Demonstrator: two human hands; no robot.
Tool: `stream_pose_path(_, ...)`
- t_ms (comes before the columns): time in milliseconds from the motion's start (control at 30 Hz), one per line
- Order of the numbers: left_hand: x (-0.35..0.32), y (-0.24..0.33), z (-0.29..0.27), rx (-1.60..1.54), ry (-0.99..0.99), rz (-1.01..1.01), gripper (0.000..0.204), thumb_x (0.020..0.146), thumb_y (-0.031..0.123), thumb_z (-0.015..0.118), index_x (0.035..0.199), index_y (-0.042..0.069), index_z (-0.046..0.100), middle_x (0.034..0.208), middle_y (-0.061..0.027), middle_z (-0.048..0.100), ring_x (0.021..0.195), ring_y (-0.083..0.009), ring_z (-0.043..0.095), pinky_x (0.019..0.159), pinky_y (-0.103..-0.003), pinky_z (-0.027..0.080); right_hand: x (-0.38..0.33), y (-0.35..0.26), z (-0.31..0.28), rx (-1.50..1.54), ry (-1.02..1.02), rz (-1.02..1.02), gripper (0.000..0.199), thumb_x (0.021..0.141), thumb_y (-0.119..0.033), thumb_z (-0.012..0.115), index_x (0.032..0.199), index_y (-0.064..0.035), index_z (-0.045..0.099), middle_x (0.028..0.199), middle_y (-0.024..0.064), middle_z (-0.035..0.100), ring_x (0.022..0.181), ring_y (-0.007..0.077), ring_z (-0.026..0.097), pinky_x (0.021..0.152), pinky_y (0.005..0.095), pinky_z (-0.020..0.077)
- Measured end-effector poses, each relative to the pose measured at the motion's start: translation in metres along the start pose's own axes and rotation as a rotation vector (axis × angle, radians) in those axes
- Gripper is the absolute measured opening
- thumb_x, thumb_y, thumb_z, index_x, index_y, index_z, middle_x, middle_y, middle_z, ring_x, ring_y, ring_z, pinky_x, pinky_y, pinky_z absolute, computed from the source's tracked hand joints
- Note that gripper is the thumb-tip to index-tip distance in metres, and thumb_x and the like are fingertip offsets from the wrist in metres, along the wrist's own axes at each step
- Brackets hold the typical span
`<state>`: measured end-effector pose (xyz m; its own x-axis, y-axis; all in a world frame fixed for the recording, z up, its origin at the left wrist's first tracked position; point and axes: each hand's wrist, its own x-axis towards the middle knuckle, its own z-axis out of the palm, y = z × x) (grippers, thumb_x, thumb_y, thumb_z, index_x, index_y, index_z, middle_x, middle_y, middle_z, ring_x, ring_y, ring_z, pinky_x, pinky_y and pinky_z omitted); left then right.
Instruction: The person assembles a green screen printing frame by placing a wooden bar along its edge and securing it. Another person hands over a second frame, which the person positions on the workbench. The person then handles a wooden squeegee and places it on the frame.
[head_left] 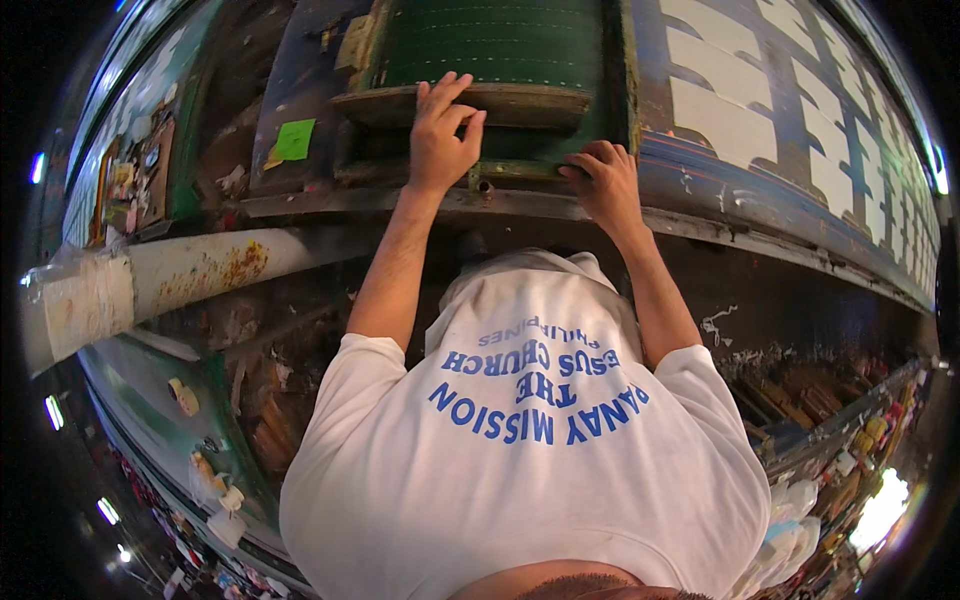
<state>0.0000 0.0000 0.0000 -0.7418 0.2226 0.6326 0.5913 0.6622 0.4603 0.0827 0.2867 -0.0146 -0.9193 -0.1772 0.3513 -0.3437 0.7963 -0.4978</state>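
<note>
My left hand (pixel 443 140) is over a worn wooden bar (pixel 530 97) that lies across a dark green framed bed (pixel 500 40). Its thumb and index finger curve together in a pinch, while the other fingers fan outward. Whatever the pinch may hold is too small to make out. My right hand (pixel 607 180) is at the near right corner of the green frame, fingers curled in and pointing left. What lies under those fingers is hidden. Rows of small pale marks cross the green bed beyond the bar.
Cut white sheets (pixel 722 115) lie in rows on the blue surface to the right. A bright green paper note (pixel 294 140) sits left of the frame. A rusty, taped pipe (pixel 200 275) runs along the left. Scraps and clutter fill the lower right beside a metal rail (pixel 800 262).
</note>
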Motion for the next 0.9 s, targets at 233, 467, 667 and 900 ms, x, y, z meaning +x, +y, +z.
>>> stream_pose_path(233, 0.001, 0.005, -0.003, -0.037, 0.039, -0.011, 0.012, 0.09, 0.011, 0.078, 0.082, 0.006, 0.071, 0.14, -0.0129, 0.07, 0.142, -0.0326, 0.057, 0.128, -0.055, 0.031, 0.024, -0.017, -0.002, 0.012, 0.131, -0.123, 0.017, 0.091, -0.011, 0.081, 0.105, -0.0092, 0.074, 0.108, 0.0107, 0.067, 0.101, 0.034, 0.062, 0.09, 0.0463, 0.0486)
stream_pose_path(467, -0.001, 0.006, -0.019, -0.083, -0.066, 0.003, 0.028, 0.09, 0.013, 0.08, 0.07, 0.004, 0.062, 0.151, -0.016, 0.063, 0.15, -0.0354, 0.049, 0.13, -0.057, 0.028, 0.088, -0.06, 0.0, -0.14, 0.167, -0.303, 0.045, 0.094, -0.01, 0.077, 0.136, -0.0129, 0.062, 0.13, 0.0093, 0.063, 0.122, 0.0338, 0.06, 0.104, 0.0487, 0.0471)
stream_pose_path(667, -0.009, 0.01, -0.04, -0.158, -0.094, -0.008, 0.015, 0.088, 0.011, 0.081, 0.082, 0.003, 0.069, 0.161, -0.0191, 0.051, 0.152, -0.037, 0.045, 0.127, -0.055, 0.033, 0.134, -0.083, 0.026, -0.123, -0.151, -0.266, 0.051, 0.095, -0.006, 0.071, 0.144, -0.0099, 0.058, 0.129, 0.0147, 0.067, 0.122, 0.0374, 0.063, 0.105, 0.0482, 0.0509)
stream_pose_path(900, -0.078, 0.013, -0.076, -0.299, -0.188, -0.169, 0.013, 0.094, 0.011, 0.08, 0.1, 0.001, 0.073, 0.103, -0.0141, 0.077, 0.093, -0.028, 0.078, 0.078, -0.04, 0.063, 0.153, -0.083, 0.043, -0.177, -0.242, -0.187, 0.046, 0.096, -0.014, 0.072, 0.14, -0.0097, 0.062, 0.123, 0.0166, 0.072, 0.116, 0.0385, 0.068, 0.097, 0.0492, 0.0551)
